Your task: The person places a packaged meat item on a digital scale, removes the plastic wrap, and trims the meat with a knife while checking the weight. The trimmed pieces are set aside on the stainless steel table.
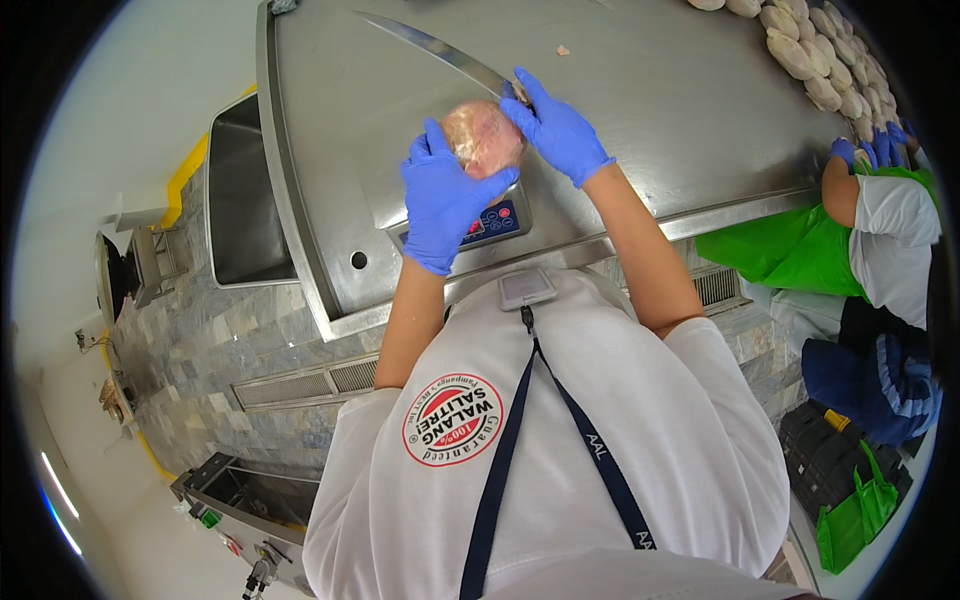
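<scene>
Both my hands wear blue gloves. My left hand (442, 195) grips a pale pink piece of raw poultry (480, 135) from its lower left, above a digital scale (488, 224) whose platform is mostly hidden. My right hand (548, 130) is closed on the handle of a long knife (435, 45), beside the meat's upper right. The blade points up and left, over the steel table (650, 120). A small scrap of meat (563, 50) lies near the blade.
A steel sink (250, 200) adjoins the table's left. Pale poultry pieces (800, 45) crowd the upper right. Below them, co-workers' gloved hands (870, 150) reach in, beside someone in green and white (780, 240). A black case (830, 470) and green bag (855, 520) lie lower right.
</scene>
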A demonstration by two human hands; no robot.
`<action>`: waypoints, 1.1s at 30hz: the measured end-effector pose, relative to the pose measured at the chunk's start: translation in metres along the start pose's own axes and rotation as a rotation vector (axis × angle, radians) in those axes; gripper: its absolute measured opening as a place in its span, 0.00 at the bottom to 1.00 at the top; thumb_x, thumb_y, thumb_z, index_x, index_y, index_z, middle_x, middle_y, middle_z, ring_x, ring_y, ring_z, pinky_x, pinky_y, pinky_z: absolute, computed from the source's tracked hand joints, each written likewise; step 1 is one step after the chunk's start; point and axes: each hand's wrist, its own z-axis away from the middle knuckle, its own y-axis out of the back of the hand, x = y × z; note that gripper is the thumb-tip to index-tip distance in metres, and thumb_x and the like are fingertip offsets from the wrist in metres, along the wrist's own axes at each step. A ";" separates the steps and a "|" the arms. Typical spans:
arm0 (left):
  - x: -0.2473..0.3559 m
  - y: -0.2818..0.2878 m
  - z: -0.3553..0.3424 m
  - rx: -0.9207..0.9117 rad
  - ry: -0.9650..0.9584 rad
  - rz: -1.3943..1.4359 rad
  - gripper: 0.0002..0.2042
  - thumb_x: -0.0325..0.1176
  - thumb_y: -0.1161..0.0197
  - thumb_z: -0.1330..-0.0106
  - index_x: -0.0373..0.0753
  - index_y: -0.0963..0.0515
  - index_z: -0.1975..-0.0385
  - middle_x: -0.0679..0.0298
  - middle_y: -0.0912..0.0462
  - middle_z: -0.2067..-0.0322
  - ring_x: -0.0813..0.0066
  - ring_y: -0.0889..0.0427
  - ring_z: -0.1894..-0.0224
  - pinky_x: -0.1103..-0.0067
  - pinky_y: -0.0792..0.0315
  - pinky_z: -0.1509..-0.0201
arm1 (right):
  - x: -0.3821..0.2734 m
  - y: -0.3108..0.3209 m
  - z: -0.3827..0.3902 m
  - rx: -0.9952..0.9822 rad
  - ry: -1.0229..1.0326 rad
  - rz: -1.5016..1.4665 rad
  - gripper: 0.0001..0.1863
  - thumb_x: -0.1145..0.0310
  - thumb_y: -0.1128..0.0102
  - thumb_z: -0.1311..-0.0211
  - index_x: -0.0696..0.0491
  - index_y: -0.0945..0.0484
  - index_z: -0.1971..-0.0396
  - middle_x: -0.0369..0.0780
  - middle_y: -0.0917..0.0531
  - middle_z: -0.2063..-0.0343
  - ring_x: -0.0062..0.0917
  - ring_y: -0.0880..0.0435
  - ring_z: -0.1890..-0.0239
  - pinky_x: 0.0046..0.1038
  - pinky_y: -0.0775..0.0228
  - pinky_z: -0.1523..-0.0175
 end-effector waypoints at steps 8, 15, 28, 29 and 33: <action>0.005 0.014 0.001 -0.145 0.166 0.039 0.61 0.63 0.26 0.56 0.21 0.51 0.33 0.38 0.38 0.39 0.45 0.30 0.41 0.61 0.33 0.39 | -0.023 0.018 0.068 -0.136 0.054 0.231 0.41 0.39 0.54 0.32 0.50 0.47 0.28 0.52 0.17 0.54 0.48 0.21 0.46 0.39 0.28 0.44; -0.015 -0.024 0.000 0.172 -0.035 0.436 0.52 0.54 0.24 0.54 0.31 0.44 0.33 0.46 0.33 0.42 0.53 0.30 0.40 0.64 0.32 0.39 | -0.023 0.034 0.085 -0.215 0.163 0.320 0.42 0.39 0.52 0.33 0.52 0.47 0.29 0.50 0.16 0.63 0.47 0.21 0.47 0.41 0.24 0.49; -0.012 -0.022 -0.016 0.149 0.074 0.588 0.46 0.48 0.21 0.56 0.30 0.36 0.39 0.51 0.21 0.51 0.56 0.20 0.50 0.65 0.26 0.46 | -0.011 0.000 0.050 -0.076 0.315 0.377 0.42 0.38 0.52 0.34 0.48 0.49 0.30 0.40 0.16 0.78 0.38 0.16 0.77 0.45 0.25 0.60; -0.017 -0.021 -0.020 0.146 0.050 0.565 0.46 0.47 0.21 0.56 0.30 0.36 0.39 0.51 0.21 0.51 0.57 0.19 0.50 0.66 0.25 0.47 | -0.014 -0.002 0.047 -0.064 0.317 0.367 0.41 0.38 0.52 0.33 0.48 0.49 0.30 0.40 0.16 0.77 0.38 0.16 0.77 0.45 0.25 0.59; -0.044 -0.004 -0.032 -0.078 -0.032 0.801 0.45 0.44 0.21 0.53 0.30 0.38 0.37 0.54 0.22 0.47 0.60 0.22 0.46 0.67 0.28 0.41 | -0.031 0.015 0.045 -0.199 0.204 0.314 0.42 0.36 0.53 0.34 0.45 0.48 0.28 0.45 0.16 0.72 0.45 0.17 0.69 0.45 0.27 0.50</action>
